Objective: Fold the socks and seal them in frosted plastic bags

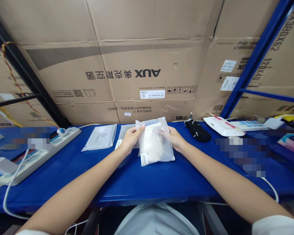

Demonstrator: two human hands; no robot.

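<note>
Both my hands hold a frosted zip bag with something pale inside, raised above the blue table. My left hand pinches its left edge, the thumb lying on the front. On the opposite edge my right hand grips from behind, its fingers mostly hidden by the bag. A small white label shows at the bag's lower left corner. Behind my left hand lies another frosted bag, partly covered. Farther left, a flat frosted bag with a faint round logo rests on the table.
A black sock lies right of my hands, near a white tray-like object. At the left sits a long white power strip with plugs and a cable. Large cardboard boxes stand behind the table, between a black post and a blue post.
</note>
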